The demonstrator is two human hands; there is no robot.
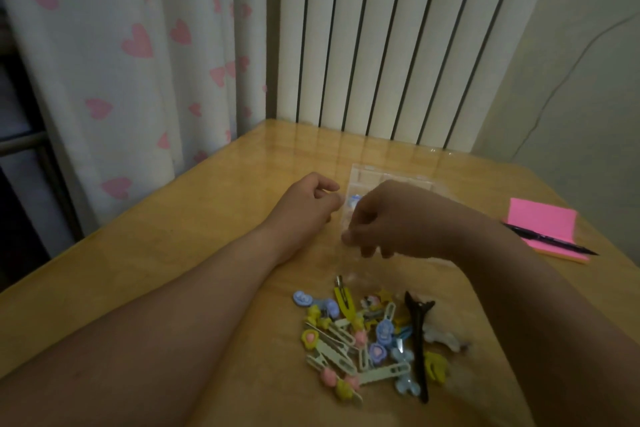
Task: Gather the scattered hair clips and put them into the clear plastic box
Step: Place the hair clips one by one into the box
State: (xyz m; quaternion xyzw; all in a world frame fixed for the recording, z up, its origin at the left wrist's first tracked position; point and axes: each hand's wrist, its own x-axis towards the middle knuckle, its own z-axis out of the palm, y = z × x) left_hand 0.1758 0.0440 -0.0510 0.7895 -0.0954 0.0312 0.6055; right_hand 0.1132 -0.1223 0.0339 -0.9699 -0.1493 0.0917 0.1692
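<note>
The right grip (388, 218) hung over the clear plastic box (391, 177), fingers curled downward; whether they pinched anything could not be told. The left grip (308, 204) sat curled at the box's left edge, its hold equally unclear. Between them showed a small blue-and-white thing (354, 199), too blurred to name. The hair clips (367, 340) lay heaped on the bench (166, 232) nearer the person, a long black clip (417, 333) among them. A pink sticky-note pad (540, 222) with a pen (550, 240) lay to the right.
</note>
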